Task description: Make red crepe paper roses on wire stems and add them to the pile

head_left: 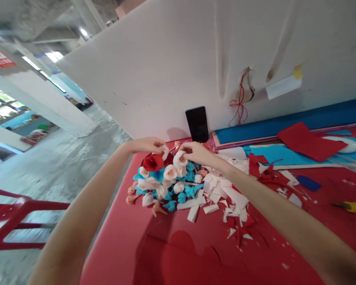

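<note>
A heap of small rolled foam roses [169,184], white, pale pink and blue, lies on the red table [121,245]. A larger red rose [153,162] sits at the top of the heap. My left hand [150,145] reaches over it, fingers pinched on a white strip [165,152]. My right hand [194,152] is closed on a white rolled rose [180,159] just right of the red one. Both hands meet above the far end of the heap.
White and red foam scraps [225,194] spread right of the heap. A black phone [197,124] leans on the white wall. Blue and red foam sheets [308,140] lie at the back right. A yellow-handled tool [354,208] rests far right. A red stool [14,221] stands left.
</note>
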The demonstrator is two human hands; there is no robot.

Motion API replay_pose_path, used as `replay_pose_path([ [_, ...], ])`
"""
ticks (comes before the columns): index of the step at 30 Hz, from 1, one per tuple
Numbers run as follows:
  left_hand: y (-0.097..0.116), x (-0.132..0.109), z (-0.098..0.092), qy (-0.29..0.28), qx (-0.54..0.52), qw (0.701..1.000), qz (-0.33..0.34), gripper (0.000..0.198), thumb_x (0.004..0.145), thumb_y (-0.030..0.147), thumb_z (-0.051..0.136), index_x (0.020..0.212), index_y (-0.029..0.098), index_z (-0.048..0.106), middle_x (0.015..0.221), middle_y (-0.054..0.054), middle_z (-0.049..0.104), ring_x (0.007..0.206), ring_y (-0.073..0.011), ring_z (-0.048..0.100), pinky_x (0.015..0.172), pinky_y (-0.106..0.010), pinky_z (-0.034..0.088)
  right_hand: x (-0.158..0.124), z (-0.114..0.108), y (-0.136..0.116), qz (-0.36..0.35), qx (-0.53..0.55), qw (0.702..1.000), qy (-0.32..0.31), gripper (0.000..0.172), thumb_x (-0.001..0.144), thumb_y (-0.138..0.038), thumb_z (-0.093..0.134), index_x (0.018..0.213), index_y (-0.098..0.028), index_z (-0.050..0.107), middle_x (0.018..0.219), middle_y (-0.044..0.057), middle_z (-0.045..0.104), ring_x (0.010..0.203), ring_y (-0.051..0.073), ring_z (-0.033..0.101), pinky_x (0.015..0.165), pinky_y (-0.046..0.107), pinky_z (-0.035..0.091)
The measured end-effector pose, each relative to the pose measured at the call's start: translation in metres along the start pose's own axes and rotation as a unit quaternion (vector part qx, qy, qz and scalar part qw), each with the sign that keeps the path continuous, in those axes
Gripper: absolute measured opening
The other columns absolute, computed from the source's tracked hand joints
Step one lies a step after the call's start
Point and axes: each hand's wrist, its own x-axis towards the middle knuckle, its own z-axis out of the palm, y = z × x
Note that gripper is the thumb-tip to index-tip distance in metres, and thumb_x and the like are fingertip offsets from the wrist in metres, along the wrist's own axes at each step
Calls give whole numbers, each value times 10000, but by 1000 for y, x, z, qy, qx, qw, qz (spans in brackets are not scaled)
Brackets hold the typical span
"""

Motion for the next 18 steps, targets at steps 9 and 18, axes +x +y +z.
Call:
replay_pose_path([
  [9,-1,3,0,13,-27,1000,2,154,622,216,498,733,163,592,731,6,625,728,-160,558,672,-238,393,8,-10,-16,-41,-19,998,-45,290,882,-323,511,1092,-124,532,1063,75,552,914,169,561,780,361,493],
  [18,-3,6,6,22,-42,999,-1,187,650,288,551,793,168,567,795,-2,655,773,-176,601,689,-248,429,21,2,-3,-54,-59,993,-88,301,873,-323,524,1100,-126,534,1096,77,541,942,184,552,790,367,488],
])
